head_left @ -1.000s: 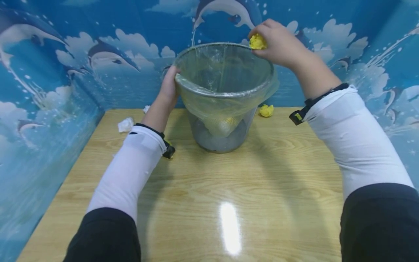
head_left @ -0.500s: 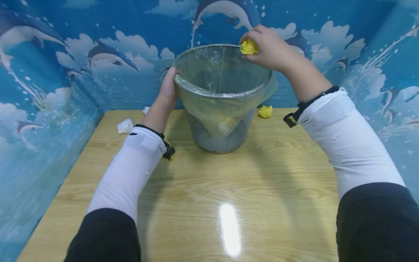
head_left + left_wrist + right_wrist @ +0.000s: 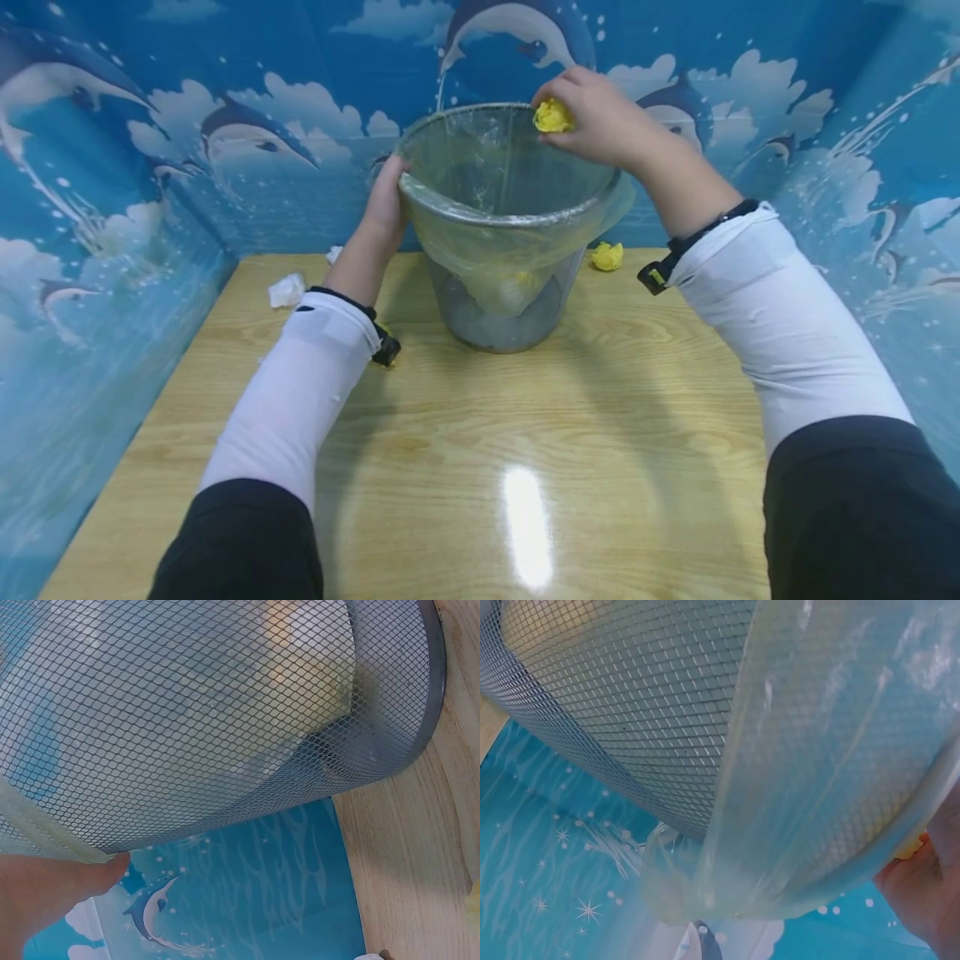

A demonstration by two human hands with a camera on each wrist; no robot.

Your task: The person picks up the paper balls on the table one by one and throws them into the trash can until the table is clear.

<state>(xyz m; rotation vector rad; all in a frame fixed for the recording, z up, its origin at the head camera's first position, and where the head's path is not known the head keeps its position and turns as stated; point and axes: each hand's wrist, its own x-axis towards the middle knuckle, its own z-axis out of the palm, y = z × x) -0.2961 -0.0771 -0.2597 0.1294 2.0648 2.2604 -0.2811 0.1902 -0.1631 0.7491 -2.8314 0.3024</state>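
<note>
Head: right hand [image 3: 600, 112] pinches yellow wad [image 3: 552, 116] over bin [image 3: 510, 217] mouth; left hand [image 3: 386, 204] grips rim. Drop step; next, fingers let go.
Left wrist: fingertip on liner edge [image 3: 45, 840].
Right wrist: wad [image 3: 909, 847] barely seen behind liner [image 3: 817, 787].

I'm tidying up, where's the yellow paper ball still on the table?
In the head view, the yellow paper ball lies on the table, right of the mesh bin, near the back wall.

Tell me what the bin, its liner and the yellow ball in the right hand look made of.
Bin: grey metal mesh, by its diamond grid. Liner: thin clear plastic film, glossy and wrinkled. Yellow ball in the right hand: probably crumpled paper, matte and creased.
</note>
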